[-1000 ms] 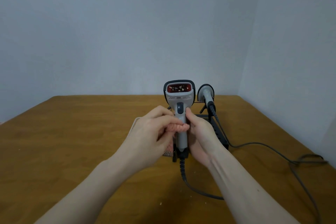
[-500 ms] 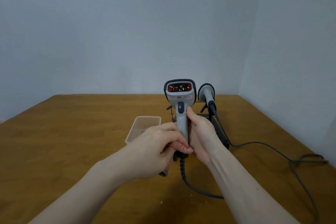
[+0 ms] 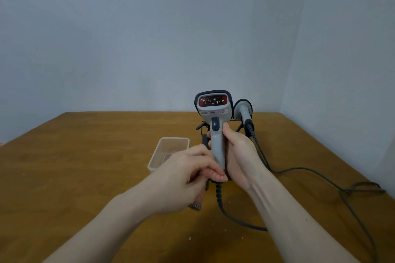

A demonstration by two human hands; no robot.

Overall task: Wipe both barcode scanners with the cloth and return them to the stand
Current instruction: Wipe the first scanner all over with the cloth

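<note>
Grey plastic made up the scanner (image 3: pixel 215 126), which stood upright above the table (image 3: pixel 85 156), just in front of the stand (image 3: pixel 204 134). The right hand (image 3: pixel 239 156) had its grip curled round the handle, thumb near the dark trigger. The left hand (image 3: pixel 188 175) pressed a bunched cloth (image 3: pixel 195 205) against the lower handle, fingers curled about it, only a patterned corner showing below the palm. The scanner looked light, stiff and smooth, likely slippery under a wipe, so the handle seemed the safest hold; its red window (image 3: pixel 212 100), flecked with white specks, appeared the fragile part. Its coiled cord (image 3: pixel 220 198) would probably tug. A second scanner (image 3: pixel 243 111) sat in the stand behind, and a clear tub (image 3: pixel 173 141) lay just left.
</note>
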